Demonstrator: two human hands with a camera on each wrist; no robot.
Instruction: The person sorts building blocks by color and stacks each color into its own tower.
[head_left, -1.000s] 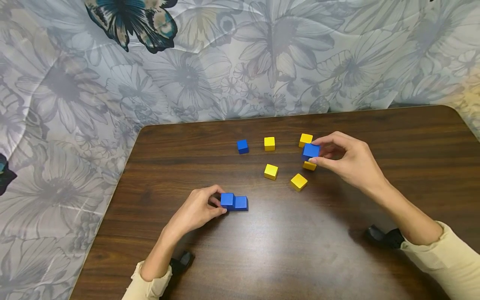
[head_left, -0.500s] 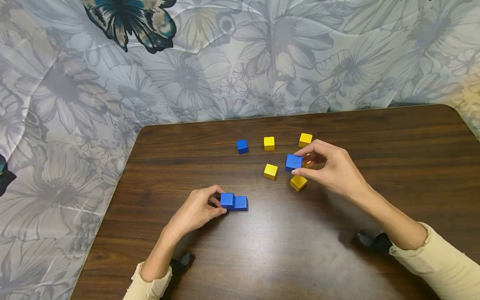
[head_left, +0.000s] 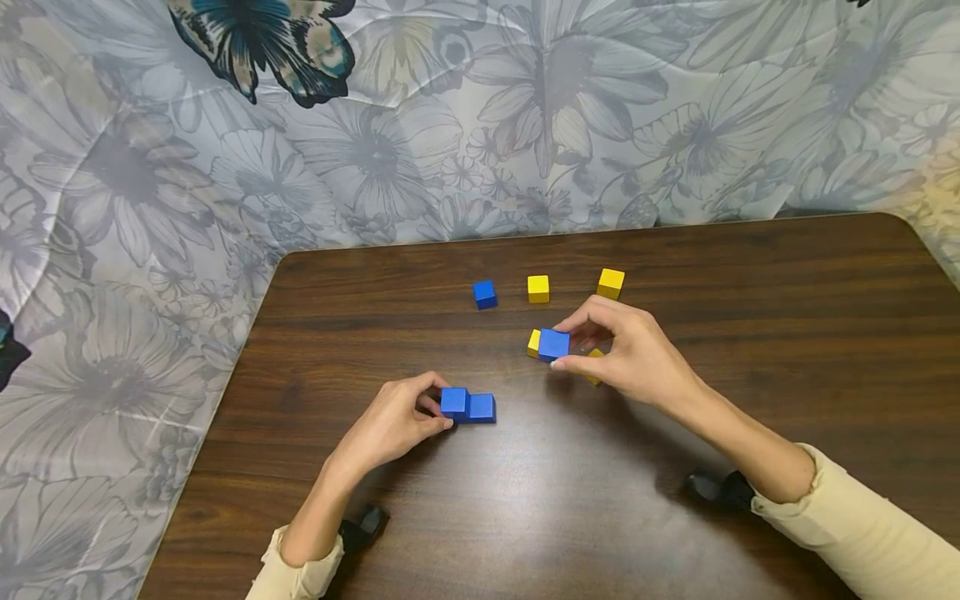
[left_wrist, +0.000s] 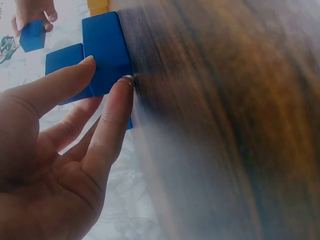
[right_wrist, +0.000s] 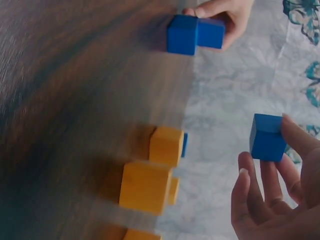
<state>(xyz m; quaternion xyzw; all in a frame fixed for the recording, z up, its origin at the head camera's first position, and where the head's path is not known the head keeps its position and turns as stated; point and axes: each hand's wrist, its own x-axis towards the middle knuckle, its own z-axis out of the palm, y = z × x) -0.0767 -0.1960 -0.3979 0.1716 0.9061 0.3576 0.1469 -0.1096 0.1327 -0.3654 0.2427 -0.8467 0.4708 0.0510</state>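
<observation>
My left hand [head_left: 395, 415] holds a small group of blue cubes on the table, thumb and fingertips at their sides. One blue cube [head_left: 453, 401] sits higher than the blue cube [head_left: 482, 407] to its right. In the left wrist view, the thumb reaches across the raised cube [left_wrist: 65, 61] and a fingertip touches the lower blue cubes [left_wrist: 106, 47]. My right hand [head_left: 626, 346] pinches another blue cube [head_left: 553, 344] between thumb and fingers, above the table. This cube overlaps a yellow cube [head_left: 532, 343] in the head view; the right wrist view shows the held cube [right_wrist: 267, 137] raised.
Along the back stand a blue cube [head_left: 484, 294], a yellow cube [head_left: 538, 289] and another yellow cube [head_left: 611, 284]. My right hand partly covers a further yellow cube [head_left: 594, 367]. The dark wooden table [head_left: 360, 292] meets a floral cloth [head_left: 375, 158] behind it.
My right hand has carried its blue cube leftward and toward me, from over the right-hand yellow cubes to over the middle one. My left hand and its cubes have stayed put.
</observation>
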